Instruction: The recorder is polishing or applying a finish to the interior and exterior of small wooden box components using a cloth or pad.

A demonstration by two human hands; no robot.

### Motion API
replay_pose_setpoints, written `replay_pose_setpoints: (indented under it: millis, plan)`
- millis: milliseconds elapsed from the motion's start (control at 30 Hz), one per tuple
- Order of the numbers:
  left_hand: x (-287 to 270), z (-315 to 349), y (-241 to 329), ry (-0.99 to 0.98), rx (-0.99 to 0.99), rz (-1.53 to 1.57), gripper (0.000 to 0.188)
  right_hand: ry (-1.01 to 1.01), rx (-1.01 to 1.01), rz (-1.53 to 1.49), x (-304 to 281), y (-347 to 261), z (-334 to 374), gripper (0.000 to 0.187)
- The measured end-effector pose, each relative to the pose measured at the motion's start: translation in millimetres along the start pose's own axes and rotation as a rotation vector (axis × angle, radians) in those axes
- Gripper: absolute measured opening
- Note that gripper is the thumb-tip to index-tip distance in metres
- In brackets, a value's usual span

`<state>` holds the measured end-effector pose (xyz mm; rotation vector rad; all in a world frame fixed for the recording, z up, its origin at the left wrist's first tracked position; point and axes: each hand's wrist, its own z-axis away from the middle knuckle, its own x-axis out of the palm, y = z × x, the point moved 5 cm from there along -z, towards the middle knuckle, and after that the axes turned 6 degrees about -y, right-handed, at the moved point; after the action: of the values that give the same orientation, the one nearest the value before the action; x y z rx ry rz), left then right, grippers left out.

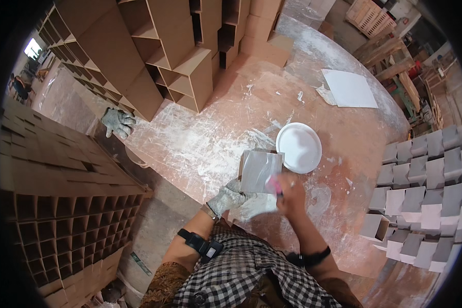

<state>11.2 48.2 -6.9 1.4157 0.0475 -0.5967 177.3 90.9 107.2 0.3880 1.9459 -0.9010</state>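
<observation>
A small cardboard box (261, 172) lies on the worktable in front of me, its upper face covered with a wet-looking, streaky whitish coat. My left hand (227, 199), in a grey knitted glove, grips the box at its near left corner; the fingertips are partly hidden. My bare right hand (291, 196) is closed around a small pink tool (273, 185), which touches the coated face near its right edge. Motion blurs the tool, so its exact kind is unclear. Just beyond the box on the right stands a round white tub (299, 148) with white contents.
The worktable (226, 123) is smeared with white residue. Stacked cardboard boxes (185, 82) rise at the back left, and more open-celled ones (77, 220) at left. A grey glove (118, 123) lies at the left edge. White-coated boxes (421, 190) are stacked at right; a white sheet (349, 88) lies behind.
</observation>
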Motion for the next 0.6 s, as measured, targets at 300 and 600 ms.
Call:
replay_pose_setpoints:
  millis: [300,600]
  plan:
    - [10,-11,6,-0.019,0.083,-0.144,0.029,0.128,-0.006,0.098,2,36,-77,0.038]
    - [4,-6,-2,-0.051,0.025,-0.181,0.034,-0.043,-0.190,-0.039,7,-1,-24,0.036]
